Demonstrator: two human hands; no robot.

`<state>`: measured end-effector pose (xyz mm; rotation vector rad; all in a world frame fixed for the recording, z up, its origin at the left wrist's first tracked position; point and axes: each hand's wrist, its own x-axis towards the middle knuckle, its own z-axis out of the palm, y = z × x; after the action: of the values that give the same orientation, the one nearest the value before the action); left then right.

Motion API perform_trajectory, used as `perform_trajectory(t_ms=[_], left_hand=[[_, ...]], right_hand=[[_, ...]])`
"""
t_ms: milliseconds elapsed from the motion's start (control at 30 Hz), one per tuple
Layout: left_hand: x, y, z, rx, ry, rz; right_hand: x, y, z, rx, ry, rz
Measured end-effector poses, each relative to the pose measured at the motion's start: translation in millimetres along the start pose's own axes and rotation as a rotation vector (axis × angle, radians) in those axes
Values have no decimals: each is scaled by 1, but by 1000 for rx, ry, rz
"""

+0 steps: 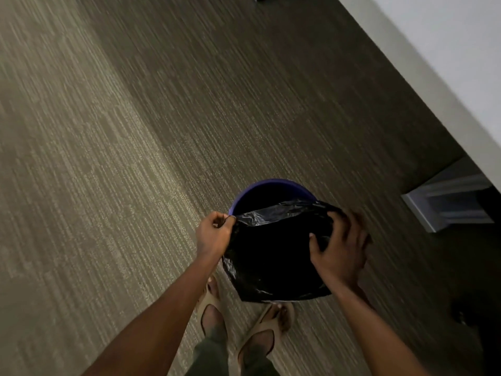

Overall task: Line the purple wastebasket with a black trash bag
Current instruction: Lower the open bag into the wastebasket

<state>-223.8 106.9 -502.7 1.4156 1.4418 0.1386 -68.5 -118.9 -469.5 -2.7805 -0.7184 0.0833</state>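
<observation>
The purple wastebasket point(271, 184) stands on the carpet just in front of my feet; only its far rim and part of its dark inside show. A black trash bag point(271, 256) is spread over its near side and hides most of the opening. My left hand point(214, 234) pinches the bag's edge at the basket's left rim. My right hand point(339, 251) grips the bag at the right side, fingers curled into the plastic.
Striped grey-brown carpet point(135, 131) covers the floor to the left and ahead. A white desk or counter point(447, 63) runs along the right, with a grey metal leg base point(444, 202) close to the basket. A dark object point(477, 308) sits at the lower right.
</observation>
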Motion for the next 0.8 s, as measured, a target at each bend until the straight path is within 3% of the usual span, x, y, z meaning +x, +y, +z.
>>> perform_trajectory(t_ms=[100,300,533,800], left_hand=[[1,-2,4,21,13,58],[11,-2,7,68,31,137],[34,9,15,250,142,276],[58,0,19,452,-11,613]], right_hand=[[13,-20,11,5,-32,-90],[40,-25,40,129,-160,-1],[67,-14,67,-107,-150,-86],[96,-5,97,18,-304,-230]])
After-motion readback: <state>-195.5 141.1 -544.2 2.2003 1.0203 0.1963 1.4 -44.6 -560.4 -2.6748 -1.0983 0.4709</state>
